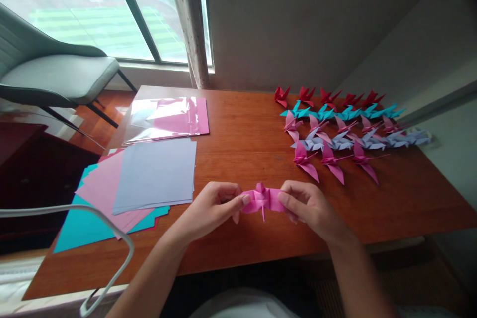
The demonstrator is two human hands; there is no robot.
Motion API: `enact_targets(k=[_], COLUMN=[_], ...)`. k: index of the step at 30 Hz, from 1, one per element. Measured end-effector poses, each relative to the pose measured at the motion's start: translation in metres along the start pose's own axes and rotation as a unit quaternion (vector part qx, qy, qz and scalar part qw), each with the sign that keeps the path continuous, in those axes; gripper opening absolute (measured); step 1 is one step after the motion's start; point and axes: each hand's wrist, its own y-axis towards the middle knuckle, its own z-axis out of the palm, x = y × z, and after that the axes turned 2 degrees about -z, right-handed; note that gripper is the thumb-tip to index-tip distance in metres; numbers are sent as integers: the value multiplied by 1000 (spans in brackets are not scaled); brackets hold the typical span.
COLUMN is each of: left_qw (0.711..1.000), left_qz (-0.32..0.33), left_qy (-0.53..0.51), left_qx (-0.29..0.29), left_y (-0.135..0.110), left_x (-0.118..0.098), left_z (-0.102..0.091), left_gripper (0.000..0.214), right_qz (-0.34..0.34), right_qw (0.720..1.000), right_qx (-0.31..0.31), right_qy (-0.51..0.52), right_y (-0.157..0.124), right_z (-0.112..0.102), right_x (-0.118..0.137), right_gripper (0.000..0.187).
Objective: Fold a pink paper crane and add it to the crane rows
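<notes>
A pink folded paper crane (262, 199) is held just above the front part of the wooden table (246, 134). My left hand (214, 204) pinches its left wing between thumb and fingers. My right hand (307, 203) pinches its right wing the same way. Both hands are closed on the paper, which stretches between them with a small point hanging down in the middle.
Rows of finished cranes (343, 131) in red, teal, pink and lilac lie at the back right. A stack of coloured paper sheets (141, 181) lies at the left, a clear sleeve with pink paper (167, 118) behind it. A grey chair (55, 74) stands by the window. A white cable (112, 268) loops at the front left.
</notes>
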Motion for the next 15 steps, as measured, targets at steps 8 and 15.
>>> enact_targets(k=[8,15], left_qw=[996,986], left_qz=[37,30], left_qy=[-85,-166], left_qx=[-18,11], left_y=[-2,-5], left_x=[5,0], left_z=[-1,-1], left_gripper=[46,45], right_qz=[-14,-36], right_qw=[999,990], right_qx=[-12,-1], right_qy=[41,138], right_y=[0,2], right_z=[8,21], right_x=[-3,-10], right_gripper=[38,35])
